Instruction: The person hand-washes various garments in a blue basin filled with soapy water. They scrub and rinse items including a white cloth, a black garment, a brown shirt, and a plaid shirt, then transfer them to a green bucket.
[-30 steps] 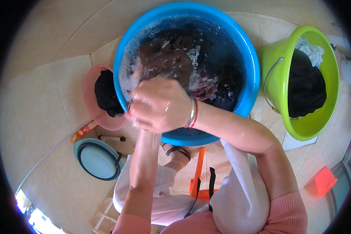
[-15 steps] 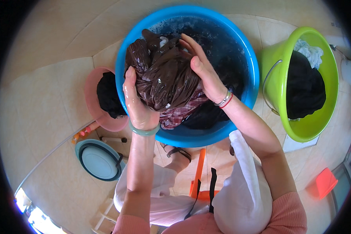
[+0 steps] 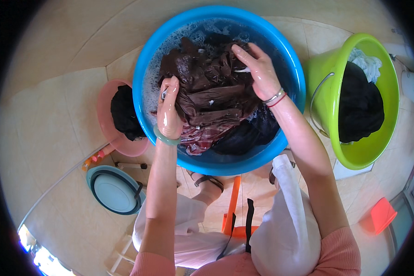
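A wet, dark brown garment [image 3: 216, 99] lies spread and creased over the water in a large blue basin [image 3: 234, 168]. My left hand [image 3: 169, 108] grips its left side, thumb on top of the fabric. At the far right of the garment, my right hand [image 3: 262, 76] pinches a fold between thumb and fingers. Just under the brown fabric, on the near side, show a red plaid cloth [image 3: 202, 138] and some soaked black cloth [image 3: 250, 135]. Soap suds [image 3: 154, 83] float along the basin's left side. The garment's exact kind cannot be made out.
To the right stands a lime-green bucket [image 3: 333, 122] holding black cloth [image 3: 359, 103] and a pale cloth [image 3: 365, 64]. A pink basin [image 3: 105, 115] with black cloth sits on the left. Nearer are a grey-blue folding basin [image 3: 115, 191] and an orange strip [image 3: 234, 198] between my legs.
The bunched brown garment has been lowered into the basin and spread out. My hands have moved apart, the right one outward, and more suds show at the left.
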Tool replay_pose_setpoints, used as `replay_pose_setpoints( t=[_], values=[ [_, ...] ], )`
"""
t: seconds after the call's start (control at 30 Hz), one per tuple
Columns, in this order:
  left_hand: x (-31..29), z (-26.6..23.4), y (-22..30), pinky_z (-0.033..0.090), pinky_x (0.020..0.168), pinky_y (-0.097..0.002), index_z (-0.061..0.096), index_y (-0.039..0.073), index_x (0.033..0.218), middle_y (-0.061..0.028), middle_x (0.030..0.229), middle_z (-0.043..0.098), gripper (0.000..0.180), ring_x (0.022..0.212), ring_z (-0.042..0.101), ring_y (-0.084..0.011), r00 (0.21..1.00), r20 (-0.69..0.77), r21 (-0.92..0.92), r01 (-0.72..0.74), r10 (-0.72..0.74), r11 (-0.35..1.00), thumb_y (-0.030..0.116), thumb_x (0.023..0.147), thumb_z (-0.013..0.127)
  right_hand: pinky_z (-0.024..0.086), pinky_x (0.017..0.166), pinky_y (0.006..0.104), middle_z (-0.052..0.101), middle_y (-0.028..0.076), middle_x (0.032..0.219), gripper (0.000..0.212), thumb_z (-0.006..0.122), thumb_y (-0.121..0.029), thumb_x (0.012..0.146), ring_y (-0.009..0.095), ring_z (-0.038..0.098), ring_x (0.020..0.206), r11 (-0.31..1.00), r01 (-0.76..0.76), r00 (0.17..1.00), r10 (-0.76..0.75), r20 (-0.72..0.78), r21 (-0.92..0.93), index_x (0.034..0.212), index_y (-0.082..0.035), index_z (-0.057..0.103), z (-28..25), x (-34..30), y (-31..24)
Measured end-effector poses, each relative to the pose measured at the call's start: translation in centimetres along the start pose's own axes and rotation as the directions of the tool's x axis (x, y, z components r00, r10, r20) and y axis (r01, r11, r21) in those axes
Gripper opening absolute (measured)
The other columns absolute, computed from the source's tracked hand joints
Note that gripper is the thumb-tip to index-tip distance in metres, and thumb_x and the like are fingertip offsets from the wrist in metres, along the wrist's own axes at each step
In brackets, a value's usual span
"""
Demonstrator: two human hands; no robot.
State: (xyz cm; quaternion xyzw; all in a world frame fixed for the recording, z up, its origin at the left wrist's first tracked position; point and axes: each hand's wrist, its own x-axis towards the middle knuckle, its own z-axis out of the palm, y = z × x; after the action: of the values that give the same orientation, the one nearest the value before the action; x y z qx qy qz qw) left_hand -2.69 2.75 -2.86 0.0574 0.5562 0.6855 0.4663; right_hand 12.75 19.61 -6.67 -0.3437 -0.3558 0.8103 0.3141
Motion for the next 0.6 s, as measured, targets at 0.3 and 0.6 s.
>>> replay_pose_setpoints(
  t=[0.3,0.6],
  values=[
    [0.9,0.2,-3.2,0.047,0.099,-0.0311,0.044,0.014,0.142,-0.0087,0.126,0.057,0.057,0.113,0.055,-0.0175,0.998,-0.045,0.156,-0.03,0.038,0.987,0.01,0.092,0.07,0.056,0.083,0.0489,0.032,0.016,0.15,0.068,0.082,-0.045,0.071,0.044,0.045,0.123,0.082,0.199,0.928,-0.337,0.16,-0.977,0.131,-0.028,0.055,0.3,-2.3,0.7],
    [4.1,-0.8,-6.8,0.05,0.095,-0.0323,0.048,0.016,0.143,-0.0072,0.124,0.061,0.059,0.112,0.058,-0.018,0.987,-0.159,0.111,0.035,-0.017,0.993,0.007,0.089,0.072,0.052,0.075,0.0486,0.059,0.017,0.099,0.03,0.068,-0.039,0.088,0.038,0.062,0.09,0.112,0.107,0.963,-0.258,0.075,-0.988,0.101,-0.012,0.064,-0.8,1.7,7.8]
  ],
)
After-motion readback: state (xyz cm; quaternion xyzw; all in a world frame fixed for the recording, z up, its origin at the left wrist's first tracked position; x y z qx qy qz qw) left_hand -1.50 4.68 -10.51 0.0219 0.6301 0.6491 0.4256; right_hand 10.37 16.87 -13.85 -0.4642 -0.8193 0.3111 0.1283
